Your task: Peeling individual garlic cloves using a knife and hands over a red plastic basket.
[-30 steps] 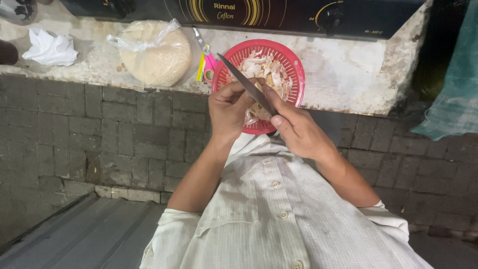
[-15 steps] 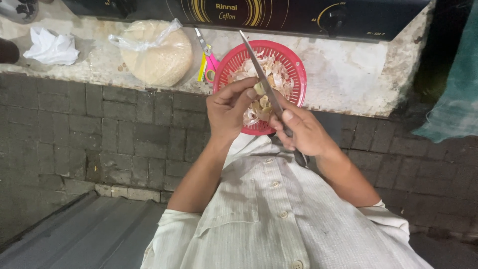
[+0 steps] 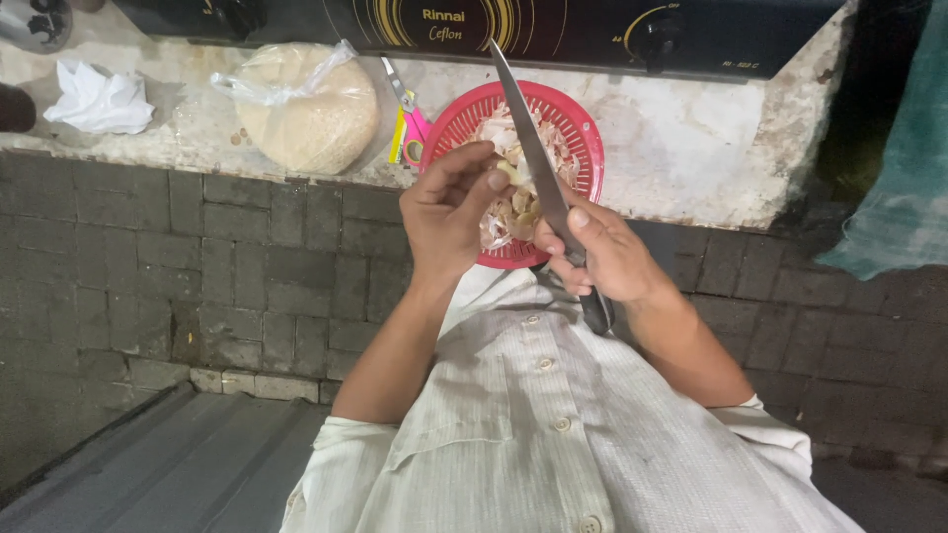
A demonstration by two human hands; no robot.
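My right hand grips the dark handle of a long kitchen knife, whose blade points up and away over a red plastic basket. My left hand pinches a small pale garlic clove between thumb and fingertips, right beside the blade. The basket sits at the edge of a stone counter and holds pale cloves and papery skins.
A tied clear plastic bag of pale grain lies left of the basket, with yellow-and-pink-handled scissors between them. A crumpled white cloth lies far left. A black gas stove runs along the back. A teal cloth hangs at right.
The knife blade has swung from lying across my hands to pointing up and away. My left hand has opened slightly and now pinches the clove at its fingertips.
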